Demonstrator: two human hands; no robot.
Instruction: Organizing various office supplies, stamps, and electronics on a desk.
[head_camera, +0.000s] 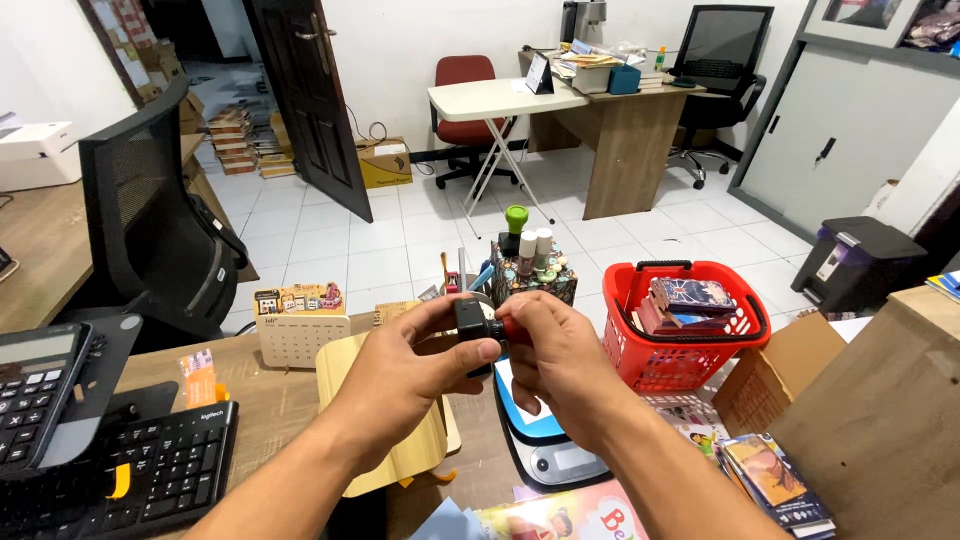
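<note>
I see both hands meeting just above the digital scale (560, 455), and between them there is a small black and red stamp (487, 327) with its long axis lying left to right. My left hand (415, 365) has its grip pinching the black end with thumb and fingers, and my right hand (560, 355) has its grip wrapped around the red end, so the two hands are equally near. The stamp is in the air in front of the patterned pen holder (535, 280), not touching the table (270, 400).
</note>
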